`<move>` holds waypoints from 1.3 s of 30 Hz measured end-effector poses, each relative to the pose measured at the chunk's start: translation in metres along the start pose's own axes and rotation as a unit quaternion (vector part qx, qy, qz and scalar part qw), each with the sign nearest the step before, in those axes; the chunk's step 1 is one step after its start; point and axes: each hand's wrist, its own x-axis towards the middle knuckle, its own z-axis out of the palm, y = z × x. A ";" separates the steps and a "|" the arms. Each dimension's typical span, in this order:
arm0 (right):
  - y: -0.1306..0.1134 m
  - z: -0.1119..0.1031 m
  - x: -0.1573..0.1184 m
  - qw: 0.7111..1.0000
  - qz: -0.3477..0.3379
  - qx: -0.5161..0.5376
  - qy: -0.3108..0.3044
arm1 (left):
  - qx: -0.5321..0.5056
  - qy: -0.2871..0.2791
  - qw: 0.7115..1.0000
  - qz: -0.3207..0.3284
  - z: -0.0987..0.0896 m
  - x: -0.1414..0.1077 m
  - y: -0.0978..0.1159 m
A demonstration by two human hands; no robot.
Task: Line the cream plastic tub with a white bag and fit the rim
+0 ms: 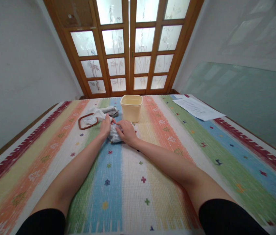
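Observation:
My left hand [105, 127] and my right hand [128, 133] are close together over a crumpled white plastic bag [115, 135]. Both sets of fingers are closed on the bag, and it bulges out below them onto the table. What the bag contains, if anything, cannot be made out. Another stretch of thin white plastic [98, 114] lies behind my left hand, beside a grey folded bundle [112, 112]. A brown rounded rectangular ring [88, 121] rests left of my left hand, partly against the white plastic. Just beyond my right hand stands a cream plastic bin [131, 112], upright with its mouth facing up.
A striped, patterned tablecloth [138, 182] covers the table. Printed paper sheets [198, 108] lie at the far right. Behind the table are wooden doors with glass panes [128, 58], and a pale green glass sheet [240, 94] is against the right wall.

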 end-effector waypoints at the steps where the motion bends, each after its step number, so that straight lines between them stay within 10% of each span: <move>1: -0.002 -0.001 0.000 1.000 -0.016 0.005 0.004 | 0.030 -0.013 0.999 0.000 0.000 0.002 -0.004; 14: -0.003 -0.007 -0.002 0.998 -0.004 -0.050 -0.044 | 0.162 0.107 0.949 0.249 -0.025 0.015 -0.019; 19: 0.007 -0.014 0.002 0.994 -0.031 -0.038 -0.103 | 0.187 -0.004 0.967 0.174 -0.033 0.017 -0.030; 25: 0.031 -0.041 0.009 0.954 -0.165 -0.043 -0.247 | 0.222 0.019 0.965 0.140 -0.034 0.025 -0.044; 34: 0.037 -0.033 0.009 0.988 -0.068 -0.023 -0.139 | 0.038 -0.015 0.976 0.213 -0.030 0.025 -0.043; 39: 0.040 -0.032 0.014 0.996 0.046 0.067 -0.029 | -0.045 -0.061 0.987 0.144 -0.019 0.018 -0.033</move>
